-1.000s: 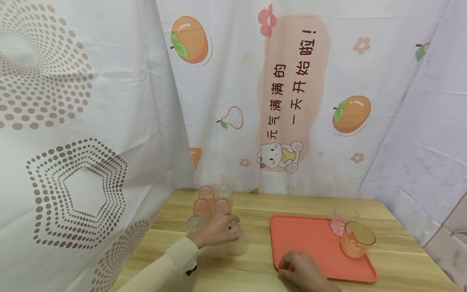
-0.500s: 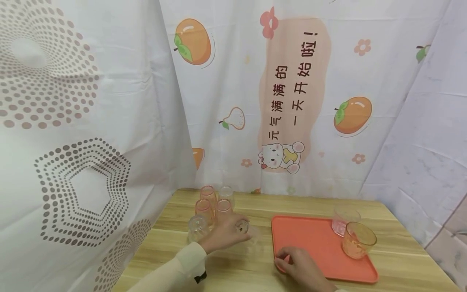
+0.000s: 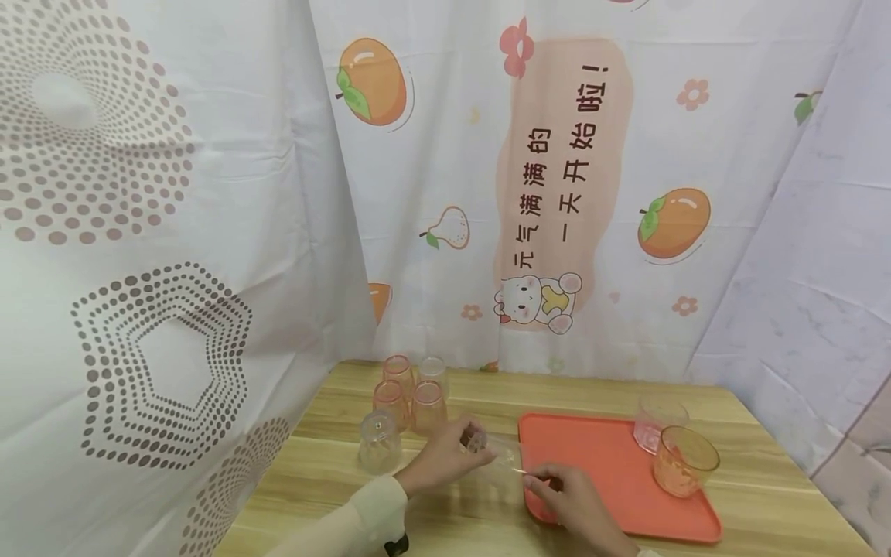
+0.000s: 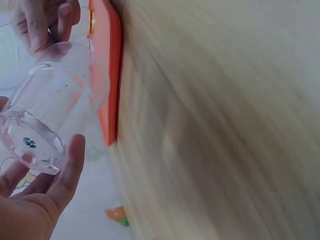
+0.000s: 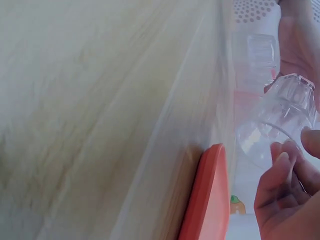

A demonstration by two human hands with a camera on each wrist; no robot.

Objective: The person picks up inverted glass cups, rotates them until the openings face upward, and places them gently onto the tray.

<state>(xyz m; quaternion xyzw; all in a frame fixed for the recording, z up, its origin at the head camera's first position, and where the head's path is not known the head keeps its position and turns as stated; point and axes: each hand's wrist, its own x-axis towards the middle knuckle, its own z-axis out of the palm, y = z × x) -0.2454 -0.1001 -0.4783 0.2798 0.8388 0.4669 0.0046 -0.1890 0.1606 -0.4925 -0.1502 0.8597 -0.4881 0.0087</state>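
Note:
A clear drinking glass [image 3: 503,458] lies tilted on its side in the air between the two hands, over the table left of the tray. The left hand [image 3: 448,456] grips it round the base end, fingers and thumb on either side of the glass [image 4: 55,95]. At the mouth end, the right hand [image 3: 574,499] pinches the rim between thumb and fingers, as the right wrist view shows with the glass [image 5: 277,112]. Its mouth points towards the right hand. Beside the right hand is the red tray [image 3: 585,456], partly covered by that hand.
An amber cup [image 3: 682,473] and a pale pink cup [image 3: 649,437] stand at the tray's right side. Back left, a clear glass [image 3: 379,445], a pink glass [image 3: 428,406] and several others stand upside down. Curtains [image 3: 445,325] hang behind and at the sides.
The left hand has carried the clear glass rightward from the group of glasses and tipped it onto its side. The right hand, over the tray's corner, has taken hold of its rim.

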